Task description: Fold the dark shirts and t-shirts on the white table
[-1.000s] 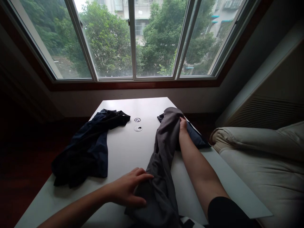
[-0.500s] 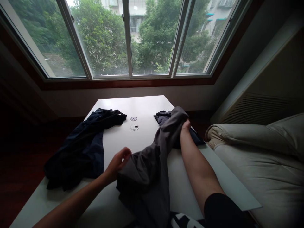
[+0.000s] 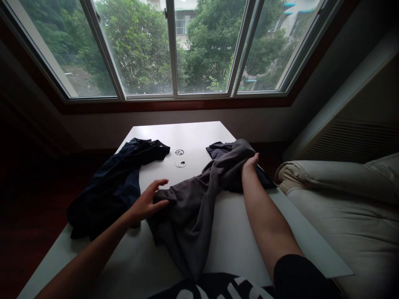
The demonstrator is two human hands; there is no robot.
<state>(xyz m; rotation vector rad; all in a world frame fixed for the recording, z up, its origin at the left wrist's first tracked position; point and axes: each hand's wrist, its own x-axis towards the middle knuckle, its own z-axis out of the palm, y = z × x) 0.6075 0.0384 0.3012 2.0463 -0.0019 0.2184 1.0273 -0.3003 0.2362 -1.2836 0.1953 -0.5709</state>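
A grey garment (image 3: 196, 197) lies rumpled across the table, running from its near edge up toward the far right; its exact kind I cannot make out. My left hand (image 3: 149, 201) is at the garment's left edge, thumb and fingers apart, the thumb touching or just over the cloth. At the far right end, my right hand (image 3: 250, 162) grips the cloth, with its thumb up and most fingers hidden. Beneath that end, a folded dark garment (image 3: 218, 149) shows partly. To the left of my left hand sits a heap of dark navy clothing (image 3: 109, 191).
Two small round pieces (image 3: 180, 163) lie mid-table on the white table (image 3: 174, 133). A pale padded sofa (image 3: 336, 199) stands close along the right side. Beyond the table's far end is a wall with a wide window (image 3: 149, 62).
My left hand has loosened from the bunched cloth and spread its fingers. The garment's near part now lies flatter. My right hand stays at the far end. The view has shifted slightly.
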